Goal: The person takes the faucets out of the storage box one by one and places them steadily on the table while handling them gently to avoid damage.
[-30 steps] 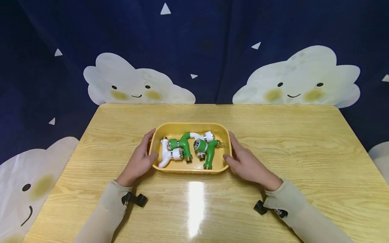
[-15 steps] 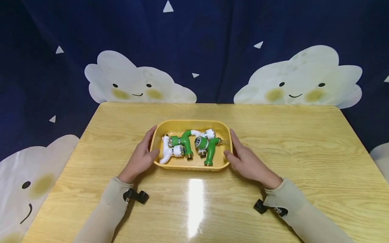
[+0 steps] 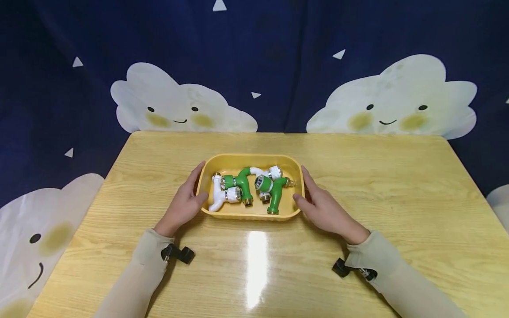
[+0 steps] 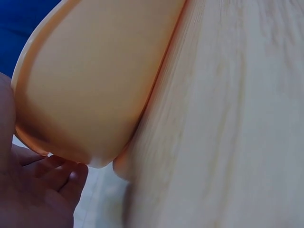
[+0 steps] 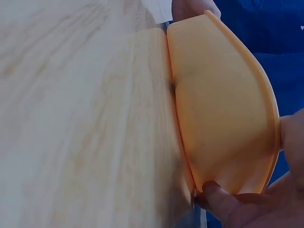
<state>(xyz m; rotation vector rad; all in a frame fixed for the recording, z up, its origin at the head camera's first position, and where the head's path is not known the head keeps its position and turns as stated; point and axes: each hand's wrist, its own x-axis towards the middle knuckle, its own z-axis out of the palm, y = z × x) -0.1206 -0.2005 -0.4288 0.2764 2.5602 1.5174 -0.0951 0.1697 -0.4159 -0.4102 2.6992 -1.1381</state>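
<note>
The left hand and right hand grip opposite ends of a yellow tub, thumbs at the rim, fingers along the outer walls. Four taps lie inside, between the two grips. Steady handling probably calls for equal finger pressure and a level rim, lest the taps slide.

Bright in head view with white glare on tabletop, dimmer and soft in both wrist views.
</note>
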